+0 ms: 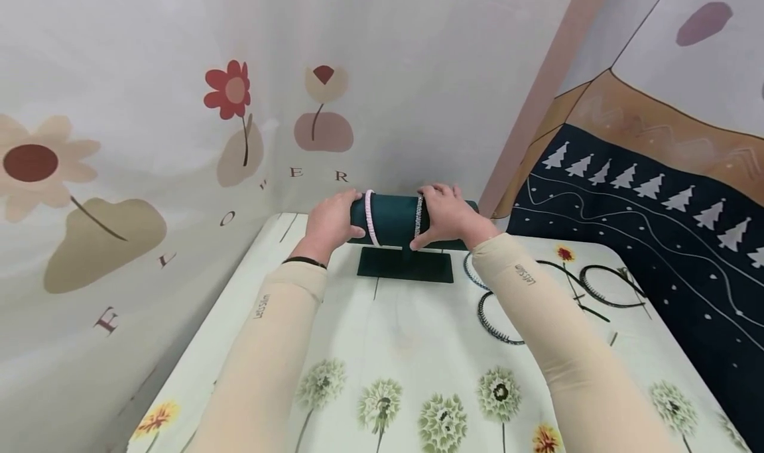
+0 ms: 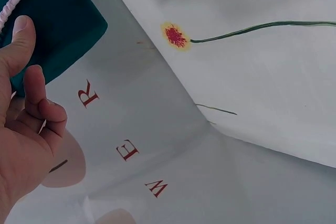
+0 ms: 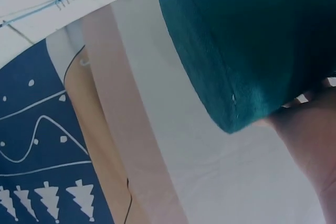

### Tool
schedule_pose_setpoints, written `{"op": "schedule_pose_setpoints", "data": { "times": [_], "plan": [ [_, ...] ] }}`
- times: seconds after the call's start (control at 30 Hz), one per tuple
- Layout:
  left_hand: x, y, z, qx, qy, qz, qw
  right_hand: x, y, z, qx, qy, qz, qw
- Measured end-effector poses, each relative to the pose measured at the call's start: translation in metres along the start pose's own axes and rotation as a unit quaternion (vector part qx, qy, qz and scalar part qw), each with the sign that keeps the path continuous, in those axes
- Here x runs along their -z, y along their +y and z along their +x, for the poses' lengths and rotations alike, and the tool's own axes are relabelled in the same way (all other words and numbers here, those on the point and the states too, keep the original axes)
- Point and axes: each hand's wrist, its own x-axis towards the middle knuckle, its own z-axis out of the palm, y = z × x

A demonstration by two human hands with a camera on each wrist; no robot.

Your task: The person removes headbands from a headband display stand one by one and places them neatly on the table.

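A dark green padded display stand (image 1: 392, 215) has a thick horizontal roll above a flat base (image 1: 406, 265) on the table. A pale pink headband (image 1: 371, 217) sits around the roll's left part, and a silver-and-black headband (image 1: 419, 217) lies farther right. My left hand (image 1: 331, 222) grips the roll's left end, thumb in front beside the pink headband. In the left wrist view, the other fingers curl near the roll's lower edge. Astride the roll, my right hand (image 1: 447, 215) holds the silver-and-black headband, thumb at its lower end and fingers at its top. The roll hides the right fingertips in the right wrist view.
On the table's right lie a blue headband (image 1: 471, 272), a black toothed headband (image 1: 491, 322) partly behind my right forearm, and another dark headband (image 1: 603, 300). Flower-printed cloth covers the table (image 1: 388, 340). A hanging curtain (image 1: 418, 75) stands close behind the display stand.
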Motion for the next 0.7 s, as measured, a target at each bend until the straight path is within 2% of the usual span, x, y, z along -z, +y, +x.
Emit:
{"op": "schedule_pose_setpoints", "data": {
  "times": [0.17,0.43,0.7],
  "plan": [
    [0.0000,-0.0008,0.0000,-0.002,0.000,0.002,1.0000,-0.0049,-0.0023,0.0029,0.006,0.009,0.008,0.9999],
    [0.0001,-0.0006,-0.0007,-0.004,0.000,0.002,1.0000,-0.0061,-0.0040,0.0037,0.019,0.003,-0.045,0.9988],
    [0.0019,0.0013,-0.0033,-0.006,-0.001,0.002,1.0000,-0.0018,-0.0040,-0.0010,0.011,0.002,-0.063,0.9979]
  ]
}}
